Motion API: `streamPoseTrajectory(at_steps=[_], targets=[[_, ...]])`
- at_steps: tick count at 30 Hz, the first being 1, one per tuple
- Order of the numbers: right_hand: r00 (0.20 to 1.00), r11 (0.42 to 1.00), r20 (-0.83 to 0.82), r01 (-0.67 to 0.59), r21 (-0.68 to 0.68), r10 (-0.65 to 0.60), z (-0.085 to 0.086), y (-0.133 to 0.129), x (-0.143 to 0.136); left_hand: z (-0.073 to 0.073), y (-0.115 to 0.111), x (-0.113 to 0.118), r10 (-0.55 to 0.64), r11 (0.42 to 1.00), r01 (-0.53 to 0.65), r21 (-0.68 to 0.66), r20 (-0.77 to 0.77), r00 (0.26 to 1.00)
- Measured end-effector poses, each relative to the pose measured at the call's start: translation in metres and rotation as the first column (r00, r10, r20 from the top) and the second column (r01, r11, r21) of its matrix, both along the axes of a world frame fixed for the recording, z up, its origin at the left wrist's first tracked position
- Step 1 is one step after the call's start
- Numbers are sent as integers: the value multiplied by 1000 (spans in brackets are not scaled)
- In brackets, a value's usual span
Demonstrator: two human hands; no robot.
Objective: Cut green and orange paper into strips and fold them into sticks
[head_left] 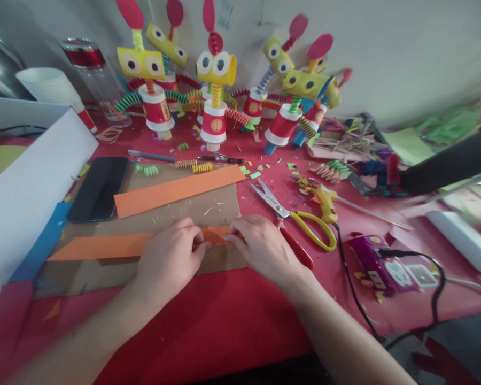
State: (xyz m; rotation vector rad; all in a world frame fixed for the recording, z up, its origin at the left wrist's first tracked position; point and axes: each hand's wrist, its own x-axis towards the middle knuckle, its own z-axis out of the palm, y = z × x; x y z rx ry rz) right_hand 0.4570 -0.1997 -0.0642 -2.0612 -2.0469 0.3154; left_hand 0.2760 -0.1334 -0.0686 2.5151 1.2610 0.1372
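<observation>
An orange paper strip [108, 246] lies across a brown cardboard sheet [184, 211], its left end slanted. My left hand [174, 251] pinches this strip near its right part, thumb and fingers together. At the strip's right end, my right hand [260, 246] grips the paper between thumb and fingers; the very end is hidden under it. A second orange strip [180, 188] rests untouched above, slanting up to the right. Scissors [280, 208] with one yellow and one red handle lie partly open just right of my right hand.
Several paper-cup figures [214, 120] stand along the wall. A black phone [98, 190] and white box [36, 171] are at the left. Rightward lie a yellow glue gun [324, 203], its black cable and a purple power socket [385, 264]. Pens and paper scraps lie behind the strips.
</observation>
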Motion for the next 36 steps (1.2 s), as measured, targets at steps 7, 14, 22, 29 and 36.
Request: streamPoseTrajectory(at_steps=[7, 14, 22, 29, 36], targets=[[981, 983, 88, -176, 54, 171, 0, -17, -24, 0, 0, 1, -6, 1000, 6, 3, 7, 1000], [969, 954, 196, -197, 225, 154, -26, -40, -34, 0, -4, 1, 2, 1000, -3, 16, 45, 999], [954, 937, 228, -248, 248, 192, -41, -42, -35, 1, -2, -8, 17, 1000, -17, 16, 44, 999], [947, 927, 262, -256, 275, 183, -42, -43, -38, 6, 1, -37, 34, 999, -34, 3, 31, 999], [950, 937, 257, -242, 251, 176, -39, -43, -42, 6, 12, -68, 10, 1000, -10, -7, 27, 1000]])
